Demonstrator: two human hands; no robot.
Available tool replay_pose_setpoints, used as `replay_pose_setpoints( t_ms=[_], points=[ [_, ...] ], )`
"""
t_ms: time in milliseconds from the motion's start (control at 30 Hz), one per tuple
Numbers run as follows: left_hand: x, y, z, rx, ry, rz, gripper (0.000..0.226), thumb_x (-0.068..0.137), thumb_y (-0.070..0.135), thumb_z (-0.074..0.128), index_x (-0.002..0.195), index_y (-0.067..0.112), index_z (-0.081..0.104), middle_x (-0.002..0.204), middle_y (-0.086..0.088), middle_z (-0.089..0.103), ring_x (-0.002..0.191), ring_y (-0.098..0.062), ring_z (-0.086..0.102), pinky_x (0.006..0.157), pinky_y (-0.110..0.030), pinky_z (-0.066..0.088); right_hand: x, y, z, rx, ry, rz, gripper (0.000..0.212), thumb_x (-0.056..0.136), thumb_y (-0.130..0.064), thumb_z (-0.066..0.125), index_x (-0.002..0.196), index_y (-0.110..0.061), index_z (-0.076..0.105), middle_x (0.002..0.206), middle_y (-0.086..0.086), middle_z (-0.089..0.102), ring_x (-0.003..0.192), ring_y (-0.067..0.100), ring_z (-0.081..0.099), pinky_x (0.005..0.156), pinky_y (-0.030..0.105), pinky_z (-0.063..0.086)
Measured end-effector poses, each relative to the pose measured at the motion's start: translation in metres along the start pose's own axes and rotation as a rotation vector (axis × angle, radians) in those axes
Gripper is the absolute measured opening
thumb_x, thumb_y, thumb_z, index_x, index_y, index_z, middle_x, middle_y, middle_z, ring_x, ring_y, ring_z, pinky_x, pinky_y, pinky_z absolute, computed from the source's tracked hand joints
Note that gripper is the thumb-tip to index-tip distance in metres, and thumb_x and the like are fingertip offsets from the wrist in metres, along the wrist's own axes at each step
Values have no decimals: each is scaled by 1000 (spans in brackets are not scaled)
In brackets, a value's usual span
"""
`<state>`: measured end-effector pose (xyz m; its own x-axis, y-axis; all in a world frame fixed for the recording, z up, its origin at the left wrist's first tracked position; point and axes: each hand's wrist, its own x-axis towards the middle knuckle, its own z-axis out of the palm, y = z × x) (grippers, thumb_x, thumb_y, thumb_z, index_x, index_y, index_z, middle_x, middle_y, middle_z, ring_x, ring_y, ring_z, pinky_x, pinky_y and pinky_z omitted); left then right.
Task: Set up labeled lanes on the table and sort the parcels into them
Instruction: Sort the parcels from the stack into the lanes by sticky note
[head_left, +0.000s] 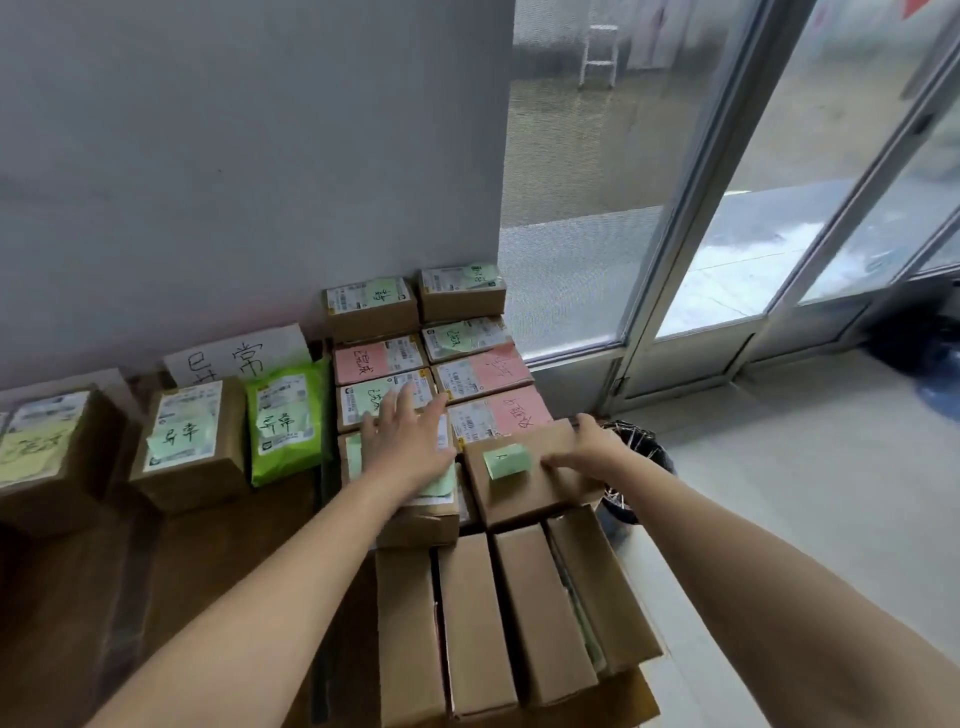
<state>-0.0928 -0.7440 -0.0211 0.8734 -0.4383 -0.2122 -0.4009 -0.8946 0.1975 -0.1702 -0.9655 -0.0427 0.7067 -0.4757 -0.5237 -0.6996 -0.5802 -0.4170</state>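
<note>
Right hand (589, 447) fingers grasp cardboard box (545, 491) at its 1 o'clock corner, tabletop (208, 545) 3 o'clock side. Left hand (410, 441) flat, released, on adjacent parcel (415, 517). Box looks light, stiff; take by opposite edges.

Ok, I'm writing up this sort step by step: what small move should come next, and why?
Probably square up the box with the green note, lower it flat and let go. The right hand grips its far edge and it looks askew, while the left hand lies flat on the neighbouring parcel, seemingly steadying it.
</note>
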Motion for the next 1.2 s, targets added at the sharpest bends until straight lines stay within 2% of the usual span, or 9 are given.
replay_pose_setpoints(
  t_ms=[200,433,500,633,767,867,967,1067,1200],
  points=[
    [17,50,-2,233,-103,316,58,86,52,54,139,32,41,141,-4,42,135,-24,31,113,-50,14,-2,18,5,221,-79,61,95,78,-47,75,148,-8,24,145,15,41,126,32,47,95,39,47],
    [25,59,20,339,-234,336,90,72,67,61,146,35,21,141,-6,44,133,-27,35,112,-53,13,0,33,11,453,-245,122,77,80,-57,68,139,-20,35,129,9,50,101,29,56,90,57,47],
    [26,58,20,319,-245,342,89,73,67,60,146,35,20,140,-5,45,133,-27,37,114,-55,9,-2,32,11,494,-299,125,61,85,-53,64,133,-24,39,120,6,50,86,22,52,84,52,45],
    [29,54,24,240,-240,350,87,72,67,61,144,33,24,137,-3,49,130,-23,42,116,-54,2,-3,38,13,594,-350,160,52,81,-58,66,122,-32,46,113,2,54,91,22,51,82,42,45],
    [29,54,22,192,-232,344,88,73,65,62,144,31,24,136,-3,49,130,-22,43,116,-52,4,0,42,13,714,-253,61,53,79,-55,70,113,-16,57,95,2,61,80,15,54,67,26,39],
    [31,54,15,91,-235,313,87,77,60,63,146,30,21,142,-3,45,132,-23,42,114,-51,5,-8,41,0,759,-187,-27,49,83,-46,71,109,-7,60,88,2,61,71,12,56,54,21,41],
    [35,56,4,-125,-265,299,96,76,54,69,150,31,12,151,1,35,137,-21,37,116,-47,18,-18,42,-23,773,-123,-78,33,86,-39,69,107,-15,61,92,0,62,81,12,56,69,27,41],
    [35,59,-15,-509,-383,285,95,77,37,77,150,29,16,144,-1,43,122,-19,50,105,-34,40,-25,37,-47,739,-78,-165,57,74,-49,75,121,-22,57,113,1,62,105,17,57,89,39,44],
    [30,51,-47,-721,-475,295,92,79,23,76,150,29,18,139,4,44,113,-9,52,89,-19,45,-33,9,-69,825,-49,-220,54,81,-37,74,125,-17,50,119,8,61,106,20,61,87,37,52]
  ],
)
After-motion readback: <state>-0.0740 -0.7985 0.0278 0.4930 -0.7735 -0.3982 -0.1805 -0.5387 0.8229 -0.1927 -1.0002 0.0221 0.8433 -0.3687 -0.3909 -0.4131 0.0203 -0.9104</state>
